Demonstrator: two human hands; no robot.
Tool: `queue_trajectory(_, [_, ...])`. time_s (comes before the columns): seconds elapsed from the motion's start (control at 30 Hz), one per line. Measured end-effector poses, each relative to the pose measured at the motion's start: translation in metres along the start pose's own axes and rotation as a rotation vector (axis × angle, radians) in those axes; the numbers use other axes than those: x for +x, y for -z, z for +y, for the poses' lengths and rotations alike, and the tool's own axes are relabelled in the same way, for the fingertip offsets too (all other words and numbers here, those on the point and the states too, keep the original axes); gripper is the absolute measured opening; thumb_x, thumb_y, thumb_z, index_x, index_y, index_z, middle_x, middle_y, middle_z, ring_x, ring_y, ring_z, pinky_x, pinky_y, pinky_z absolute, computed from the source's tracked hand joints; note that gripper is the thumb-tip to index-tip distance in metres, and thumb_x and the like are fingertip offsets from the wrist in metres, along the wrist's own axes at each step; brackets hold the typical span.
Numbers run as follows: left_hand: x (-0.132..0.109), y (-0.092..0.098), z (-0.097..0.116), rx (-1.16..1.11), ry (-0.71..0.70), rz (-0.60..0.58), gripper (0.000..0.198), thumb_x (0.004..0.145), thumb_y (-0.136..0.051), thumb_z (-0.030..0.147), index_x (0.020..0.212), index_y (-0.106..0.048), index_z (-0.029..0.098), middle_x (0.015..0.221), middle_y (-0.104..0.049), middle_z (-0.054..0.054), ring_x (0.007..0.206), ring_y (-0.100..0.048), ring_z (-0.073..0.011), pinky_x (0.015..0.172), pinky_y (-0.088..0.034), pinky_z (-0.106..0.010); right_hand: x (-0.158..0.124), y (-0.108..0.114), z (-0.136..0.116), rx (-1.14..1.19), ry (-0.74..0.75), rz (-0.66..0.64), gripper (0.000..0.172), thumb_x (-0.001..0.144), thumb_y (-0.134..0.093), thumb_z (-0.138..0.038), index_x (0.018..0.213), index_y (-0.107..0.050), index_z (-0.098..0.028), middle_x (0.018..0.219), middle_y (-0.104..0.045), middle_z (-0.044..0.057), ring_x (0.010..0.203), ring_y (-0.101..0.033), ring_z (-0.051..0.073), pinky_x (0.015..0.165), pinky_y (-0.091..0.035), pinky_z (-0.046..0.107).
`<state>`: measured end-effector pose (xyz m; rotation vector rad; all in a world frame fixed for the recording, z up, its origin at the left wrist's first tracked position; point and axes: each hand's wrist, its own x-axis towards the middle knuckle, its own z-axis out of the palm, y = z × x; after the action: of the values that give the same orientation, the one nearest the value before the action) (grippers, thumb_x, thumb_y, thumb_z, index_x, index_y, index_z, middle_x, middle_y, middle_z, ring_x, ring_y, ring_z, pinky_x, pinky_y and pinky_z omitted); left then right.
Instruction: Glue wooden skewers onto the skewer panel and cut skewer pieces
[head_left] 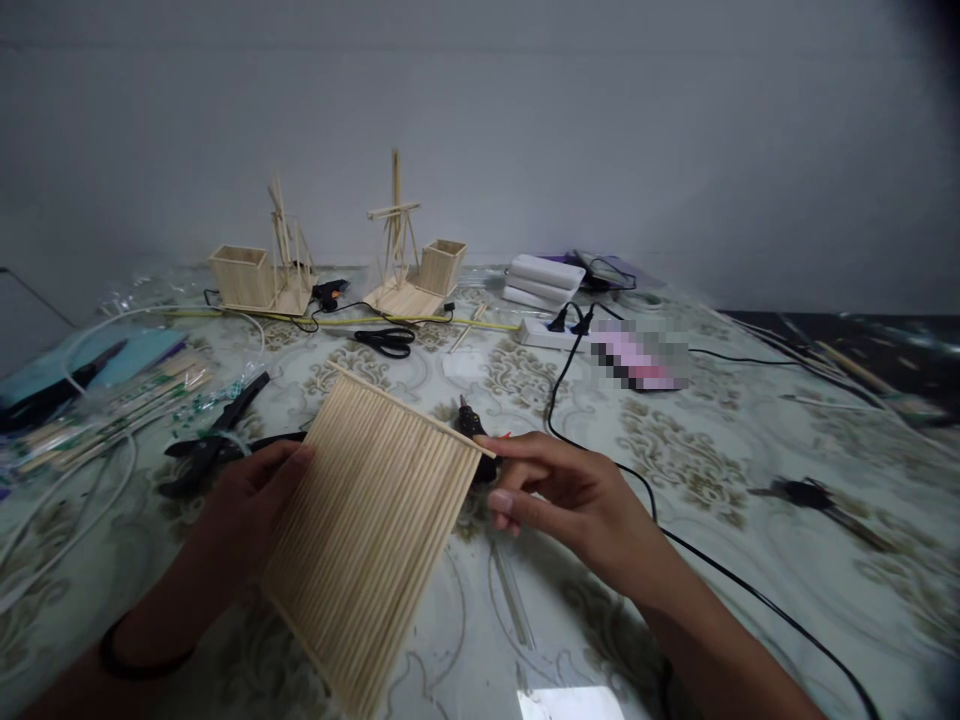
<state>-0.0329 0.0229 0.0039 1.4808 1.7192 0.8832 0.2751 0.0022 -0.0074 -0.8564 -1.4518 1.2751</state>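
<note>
A flat panel of thin wooden sticks glued side by side is held tilted over the table in front of me. My left hand grips its left edge, fingers curled round it. My right hand touches the panel's upper right corner with the fingertips, fingers stretched out together. Just behind that corner lies a black glue gun, partly hidden by the panel, its black cord running past my right hand.
Two stick models with small boxes stand at the back. Black scissors, a power strip, black pliers, bags of sticks at left, keys at right, white blocks.
</note>
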Motion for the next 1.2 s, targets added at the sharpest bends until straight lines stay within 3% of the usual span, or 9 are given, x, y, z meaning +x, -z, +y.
queue_trajectory(0.2, [0.004,0.005,-0.008,0.031,-0.064,-0.060,0.044,0.085,-0.057,0.064,0.076,-0.066,0.022,0.074,-0.068,0.000,0.072,-0.057,-0.0208,0.064,-0.042,-0.029,-0.002,-0.001,0.001,-0.087,-0.022,-0.106,0.050,0.090,-0.084,-0.024,0.138,-0.074,-0.034,0.074,-0.076,-0.005,0.067,-0.068,0.011,0.071,-0.055,0.024])
queue_trajectory(0.33, [0.001,0.002,-0.008,0.251,-0.197,-0.136,0.047,0.092,-0.044,0.060,0.063,-0.047,0.024,0.058,-0.049,0.003,0.059,-0.046,-0.0171,0.056,-0.031,-0.030,0.001,0.000,0.002,-0.341,-0.034,-0.027,0.020,0.096,-0.075,-0.035,0.109,-0.083,-0.023,0.070,-0.074,-0.001,0.064,-0.065,0.013,0.063,-0.050,0.024])
queue_trajectory(0.4, [-0.003,-0.001,-0.009,0.351,-0.249,-0.197,0.045,0.096,-0.039,0.053,0.062,-0.041,0.024,0.055,-0.047,0.004,0.055,-0.045,-0.0161,0.056,-0.029,-0.030,0.003,0.002,0.005,-0.453,-0.033,0.027,0.026,0.099,-0.070,-0.042,0.093,-0.082,-0.020,0.066,-0.071,0.000,0.060,-0.062,0.013,0.059,-0.046,0.025])
queue_trajectory(0.6, [-0.011,-0.007,-0.014,0.469,-0.371,-0.304,0.044,0.108,-0.036,0.040,0.074,-0.055,0.022,0.073,-0.069,-0.003,0.072,-0.063,-0.0195,0.068,-0.037,-0.033,0.007,0.002,0.014,-0.592,0.001,0.200,0.054,0.100,-0.059,-0.065,0.075,-0.075,-0.021,0.058,-0.063,0.000,0.053,-0.058,0.016,0.053,-0.045,0.028])
queue_trajectory(0.73, [-0.014,-0.007,-0.013,0.524,-0.432,-0.319,0.040,0.107,-0.044,0.035,0.078,-0.068,0.021,0.079,-0.077,-0.007,0.080,-0.070,-0.0242,0.072,-0.040,-0.034,0.018,-0.012,-0.008,-0.679,0.091,0.184,0.051,0.102,-0.057,-0.064,0.076,-0.074,-0.023,0.066,-0.070,0.003,0.060,-0.065,0.020,0.056,-0.049,0.030])
queue_trajectory(0.9, [-0.021,-0.012,-0.010,0.553,-0.519,-0.366,0.042,0.108,-0.047,0.036,0.082,-0.075,0.021,0.080,-0.081,-0.009,0.077,-0.075,-0.0252,0.069,-0.045,-0.033,0.071,-0.060,-0.041,-0.874,0.216,-0.266,0.035,0.108,-0.052,-0.046,0.095,-0.075,-0.024,0.095,-0.079,0.008,0.087,-0.073,0.024,0.079,-0.056,0.035])
queue_trajectory(1.03, [-0.023,-0.013,-0.011,0.576,-0.583,-0.381,0.040,0.107,-0.049,0.034,0.085,-0.079,0.019,0.082,-0.083,-0.010,0.078,-0.078,-0.0275,0.069,-0.049,-0.034,0.135,-0.116,-0.018,-1.094,0.243,-0.593,0.022,0.102,-0.059,-0.019,0.113,-0.078,-0.017,0.115,-0.079,0.013,0.105,-0.075,0.025,0.096,-0.057,0.036])
queue_trajectory(1.1, [-0.023,-0.011,-0.011,0.591,-0.607,-0.382,0.042,0.108,-0.049,0.033,0.085,-0.080,0.017,0.083,-0.083,-0.011,0.079,-0.079,-0.0284,0.069,-0.050,-0.035,0.163,-0.140,0.005,-1.163,0.245,-0.678,0.034,0.093,-0.071,-0.016,0.126,-0.075,-0.013,0.126,-0.076,0.018,0.118,-0.072,0.031,0.105,-0.055,0.041])
queue_trajectory(1.2, [-0.021,-0.009,-0.012,0.614,-0.634,-0.378,0.047,0.110,-0.045,0.035,0.087,-0.082,0.016,0.087,-0.084,-0.013,0.081,-0.080,-0.0293,0.071,-0.053,-0.037,0.194,-0.166,0.038,-1.247,0.251,-0.779,0.079,0.081,-0.082,-0.018,0.154,-0.054,-0.008,0.151,-0.060,0.028,0.139,-0.060,0.038,0.116,-0.048,0.048])
